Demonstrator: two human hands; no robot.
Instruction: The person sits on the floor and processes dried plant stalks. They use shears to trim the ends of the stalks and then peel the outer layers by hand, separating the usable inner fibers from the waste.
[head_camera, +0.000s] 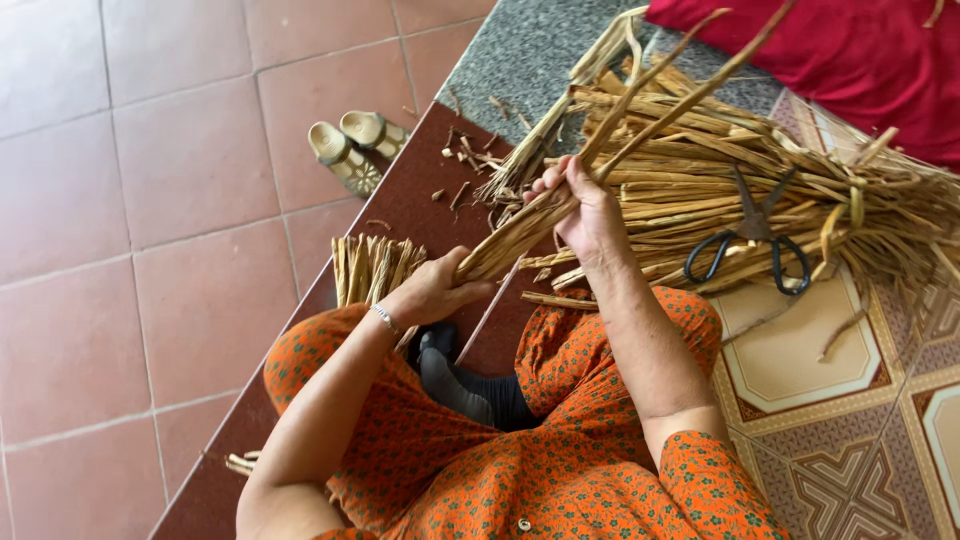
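Left hand (432, 290): closed around the lower end of a bundle of dried plant stalks (520, 232), fingers wrapped over it, a thin bracelet (385, 318) at the wrist.

Right hand (583, 205): closed higher on the same bundle, fingers curled round the stalks, knuckles toward the camera.

Bundle of dried plant stalks: held between both hands, slanting from the left hand up and to the right; its long thin ends run past the right hand toward the top of the view. It sits above the person's lap and the dark red step (415, 200).

Pile of loose stalks (700, 180): lies on the patterned tile floor (800, 360) just beyond the right hand, tan and straw-coloured, strands crossing in many directions.

Scissors (752, 240): black-handled, resting on top of the pile, blades pointing away from the person.

Short cut stalks (370, 265): a small upright cluster at the step's edge, near the left hand.

Scraps (465, 150): scattered bits on the step.

Sandals (355, 145): a pale pair on the lower pink tiles, well apart from the hands.

Red cloth (860, 50): at the top right corner, behind the pile.

Clothing (560, 460): orange patterned, covering the knees.
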